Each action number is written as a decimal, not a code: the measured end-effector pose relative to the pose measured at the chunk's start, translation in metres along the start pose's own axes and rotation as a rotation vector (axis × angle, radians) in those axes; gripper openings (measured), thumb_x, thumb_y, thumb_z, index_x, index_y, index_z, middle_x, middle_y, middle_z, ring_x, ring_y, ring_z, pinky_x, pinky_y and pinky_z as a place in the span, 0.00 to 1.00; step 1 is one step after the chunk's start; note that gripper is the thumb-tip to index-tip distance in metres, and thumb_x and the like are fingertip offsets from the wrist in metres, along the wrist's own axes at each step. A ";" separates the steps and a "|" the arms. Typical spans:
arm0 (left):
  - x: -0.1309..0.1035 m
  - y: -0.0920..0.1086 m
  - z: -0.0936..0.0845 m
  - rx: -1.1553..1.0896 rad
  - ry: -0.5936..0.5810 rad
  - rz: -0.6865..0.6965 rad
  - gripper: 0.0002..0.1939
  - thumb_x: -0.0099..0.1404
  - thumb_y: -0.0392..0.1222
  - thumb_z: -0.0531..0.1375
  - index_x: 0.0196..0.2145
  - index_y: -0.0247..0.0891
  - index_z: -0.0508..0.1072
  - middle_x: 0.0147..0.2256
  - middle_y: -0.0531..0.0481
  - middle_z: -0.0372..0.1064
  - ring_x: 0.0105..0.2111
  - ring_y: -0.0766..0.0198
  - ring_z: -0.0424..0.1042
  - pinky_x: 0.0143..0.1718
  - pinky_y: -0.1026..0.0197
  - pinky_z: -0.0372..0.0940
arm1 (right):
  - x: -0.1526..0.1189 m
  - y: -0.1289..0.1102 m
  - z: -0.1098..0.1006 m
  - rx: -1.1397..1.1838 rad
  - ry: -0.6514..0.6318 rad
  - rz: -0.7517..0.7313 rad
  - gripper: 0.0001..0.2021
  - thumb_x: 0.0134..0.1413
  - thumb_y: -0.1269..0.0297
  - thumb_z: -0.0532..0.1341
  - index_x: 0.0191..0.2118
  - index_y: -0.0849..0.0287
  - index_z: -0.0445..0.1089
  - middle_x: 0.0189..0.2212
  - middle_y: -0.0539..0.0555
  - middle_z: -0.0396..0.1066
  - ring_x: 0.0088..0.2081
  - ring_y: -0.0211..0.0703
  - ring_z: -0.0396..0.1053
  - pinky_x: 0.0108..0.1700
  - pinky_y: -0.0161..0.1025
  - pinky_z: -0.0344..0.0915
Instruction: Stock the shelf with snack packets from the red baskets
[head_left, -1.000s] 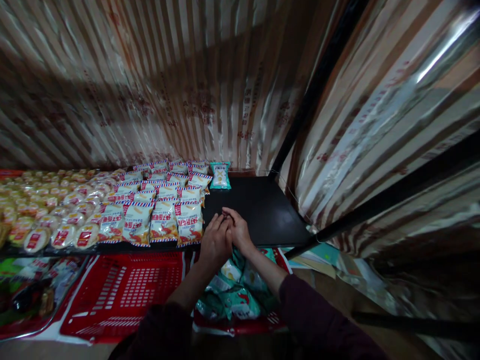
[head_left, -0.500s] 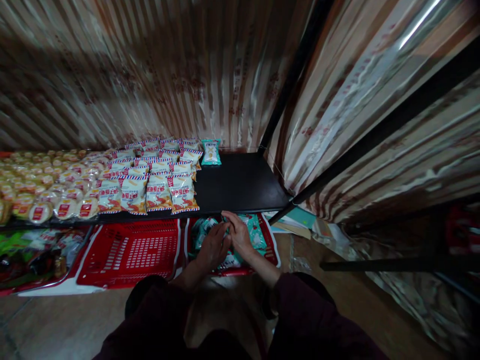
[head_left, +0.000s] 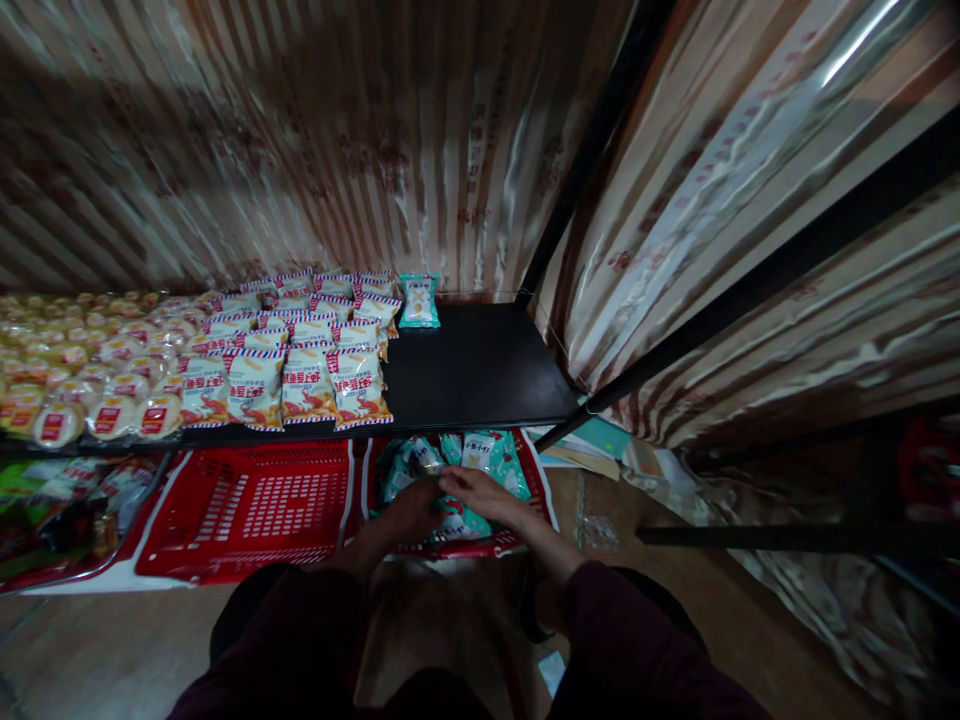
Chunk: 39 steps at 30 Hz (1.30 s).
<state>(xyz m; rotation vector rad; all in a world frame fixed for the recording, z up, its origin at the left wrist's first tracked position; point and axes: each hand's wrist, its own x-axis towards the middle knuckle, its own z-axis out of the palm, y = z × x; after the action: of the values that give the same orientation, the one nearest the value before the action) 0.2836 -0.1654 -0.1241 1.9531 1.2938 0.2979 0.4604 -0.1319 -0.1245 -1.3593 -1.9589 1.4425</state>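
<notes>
Both of my hands hover low over a red basket [head_left: 551, 495] that holds several teal snack bags [head_left: 491, 455]. My right hand [head_left: 476, 490] reaches in from the right with its fingers stretched to the left, open and over the bags. Close beside it, my left hand [head_left: 412, 508] has its fingers apart and pointing inward, though the shade blurs them. The fingertips of the two hands nearly meet. I see nothing held in either hand. One teal snack bag [head_left: 419, 302] stands upright at the back of the black shelf [head_left: 480, 370].
Rows of white-and-orange snack bags [head_left: 360, 385] stand on the shelf, with round packaged cakes [head_left: 112, 415] further left. Another red basket [head_left: 247, 510] sits left of mine. A basket with mixed packets [head_left: 75, 510] is beyond it. Black posts [head_left: 720, 265] rise at the right.
My hands have come down and nearer to me, from the shelf's front edge to over the teal bags. The view has shifted slightly.
</notes>
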 end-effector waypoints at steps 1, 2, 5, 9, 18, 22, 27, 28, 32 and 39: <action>0.000 -0.001 0.002 0.004 -0.010 0.002 0.23 0.57 0.35 0.57 0.52 0.33 0.69 0.50 0.36 0.70 0.51 0.50 0.69 0.53 0.50 0.63 | -0.001 -0.002 -0.002 0.009 -0.059 -0.021 0.17 0.54 0.53 0.59 0.45 0.56 0.73 0.39 0.53 0.77 0.40 0.46 0.74 0.45 0.43 0.68; 0.001 -0.003 0.003 0.006 -0.017 0.011 0.22 0.57 0.34 0.57 0.51 0.33 0.70 0.50 0.37 0.70 0.50 0.51 0.69 0.52 0.51 0.63 | -0.003 -0.004 -0.004 0.016 -0.112 -0.050 0.17 0.52 0.53 0.60 0.45 0.55 0.73 0.40 0.52 0.77 0.41 0.46 0.73 0.45 0.42 0.68; 0.003 -0.007 0.006 0.013 -0.023 0.033 0.21 0.59 0.35 0.57 0.51 0.35 0.70 0.50 0.38 0.70 0.50 0.52 0.70 0.53 0.52 0.63 | -0.005 -0.009 -0.008 -0.010 -0.235 -0.113 0.20 0.47 0.56 0.64 0.48 0.54 0.72 0.45 0.53 0.74 0.46 0.47 0.71 0.50 0.42 0.66; 0.004 -0.007 0.003 0.019 -0.018 -0.011 0.21 0.59 0.36 0.57 0.51 0.35 0.70 0.51 0.40 0.70 0.51 0.54 0.68 0.54 0.53 0.61 | -0.005 -0.006 -0.010 -0.064 -0.244 -0.100 0.28 0.37 0.59 0.69 0.50 0.57 0.70 0.48 0.55 0.72 0.51 0.50 0.69 0.53 0.43 0.63; 0.005 -0.002 -0.003 -0.213 0.111 -0.161 0.15 0.58 0.36 0.56 0.43 0.39 0.75 0.44 0.44 0.75 0.47 0.55 0.72 0.51 0.55 0.62 | 0.003 0.007 -0.021 -0.109 -0.184 -0.047 0.10 0.43 0.60 0.65 0.34 0.57 0.75 0.28 0.49 0.74 0.32 0.42 0.70 0.37 0.36 0.65; 0.010 -0.004 -0.007 -0.319 0.168 -0.224 0.18 0.62 0.43 0.54 0.47 0.36 0.73 0.43 0.43 0.74 0.44 0.55 0.73 0.47 0.55 0.65 | 0.009 0.000 -0.032 0.085 -0.156 0.047 0.16 0.43 0.50 0.65 0.30 0.60 0.72 0.23 0.46 0.70 0.27 0.37 0.65 0.31 0.33 0.63; 0.013 0.000 -0.022 -0.749 0.268 -0.291 0.21 0.58 0.49 0.59 0.46 0.34 0.73 0.41 0.45 0.74 0.42 0.58 0.72 0.44 0.59 0.65 | 0.009 -0.018 -0.045 0.271 -0.098 0.133 0.19 0.43 0.46 0.64 0.29 0.60 0.69 0.21 0.45 0.66 0.24 0.34 0.61 0.27 0.31 0.59; 0.013 0.002 -0.024 -0.828 0.288 -0.295 0.23 0.57 0.50 0.60 0.46 0.34 0.73 0.40 0.46 0.74 0.41 0.59 0.72 0.43 0.59 0.65 | 0.008 -0.022 -0.047 0.293 -0.088 0.147 0.19 0.43 0.46 0.65 0.28 0.60 0.68 0.20 0.45 0.65 0.23 0.33 0.60 0.26 0.31 0.58; 0.015 0.010 -0.033 -0.990 0.327 -0.278 0.23 0.54 0.53 0.62 0.43 0.34 0.74 0.37 0.47 0.74 0.36 0.62 0.71 0.39 0.61 0.65 | 0.006 -0.037 -0.056 0.350 -0.030 0.161 0.21 0.42 0.44 0.64 0.27 0.60 0.68 0.20 0.44 0.63 0.23 0.32 0.58 0.26 0.30 0.55; 0.024 0.026 -0.050 -1.062 0.410 -0.256 0.21 0.48 0.53 0.65 0.35 0.35 0.74 0.26 0.54 0.70 0.26 0.67 0.67 0.30 0.64 0.63 | 0.012 -0.045 -0.065 0.410 0.035 0.100 0.22 0.43 0.43 0.64 0.30 0.61 0.72 0.22 0.47 0.68 0.25 0.35 0.63 0.27 0.32 0.58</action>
<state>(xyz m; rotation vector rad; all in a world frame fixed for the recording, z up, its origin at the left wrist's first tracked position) 0.2846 -0.1262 -0.0763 0.8375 1.2213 1.0442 0.4807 -0.0880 -0.0604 -1.2925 -1.4812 1.7346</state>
